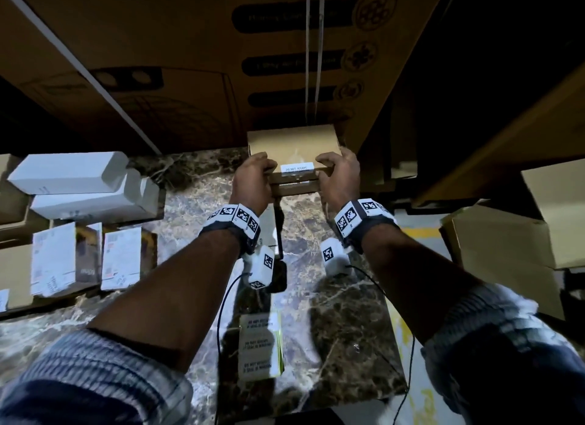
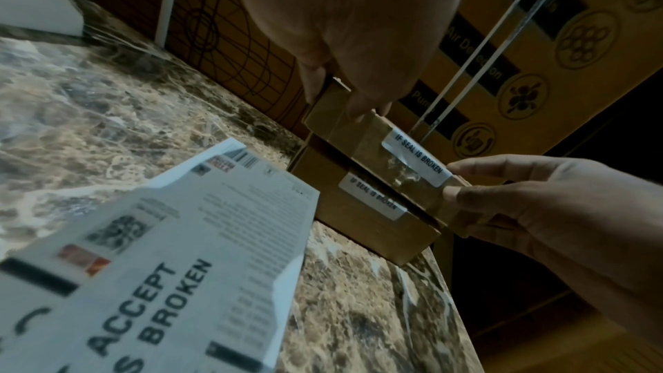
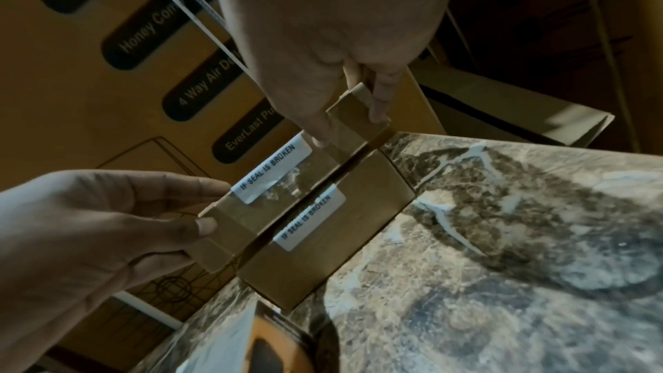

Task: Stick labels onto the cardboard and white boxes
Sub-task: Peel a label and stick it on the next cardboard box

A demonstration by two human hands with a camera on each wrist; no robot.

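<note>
I am holding a small cardboard box [image 1: 292,147] between both hands at the far edge of the marble counter [image 1: 300,222], right in front of the big printed carton [image 1: 190,60] that is standing along that edge. My left hand [image 1: 253,179] is gripping the box's left end, thumb on the near face and fingers curled around the side, and my right hand [image 1: 340,176] is gripping the right end the same way, so both hands are clamped on it. A white label [image 2: 416,156] reading "IF SEAL IS BROKEN" is lying across the box's near face and folding over onto its top. The held box is sitting just above a second cardboard box [image 2: 362,209], which is resting on the counter and is carrying its own white label [image 2: 373,197]; a thin gap is showing between the two boxes in both wrist views. Nearer to me on the counter, a sheet of labels [image 1: 260,345] is lying flat. Toward the left edge of the counter, white boxes [image 1: 82,184] are lying stacked, with more labelled boxes [image 1: 85,260] just in front of them. Off the right edge, plain cardboard boxes [image 1: 506,241] are sitting piled.
</note>
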